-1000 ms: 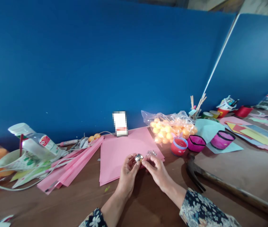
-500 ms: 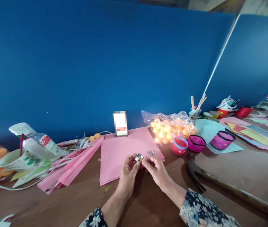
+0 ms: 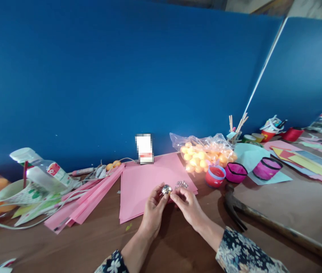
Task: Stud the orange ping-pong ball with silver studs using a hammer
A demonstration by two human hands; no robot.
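Above the front edge of the pink paper, my left hand (image 3: 153, 208) pinches a small, shiny silver ball (image 3: 166, 189) between thumb and fingers. The ball's faceted surface shows a golden patch low on its right side. My right hand (image 3: 188, 208) is closed in a pinch, its fingertips touching the ball's lower right edge; whatever lies between them is too small to make out. Just beyond the right fingers, a little heap of glittering silver pieces (image 3: 182, 184) rests on the stacked pink sheets (image 3: 141, 182).
A hammer (image 3: 277, 223) lies to the right. Behind it stand a red cup (image 3: 215, 177) and magenta cups (image 3: 236, 172). A clear bag of orange balls (image 3: 200, 155) sits at the back. Pink strips (image 3: 84, 204), a plastic bottle (image 3: 47, 174) and a white cable (image 3: 21, 227) are leftward.
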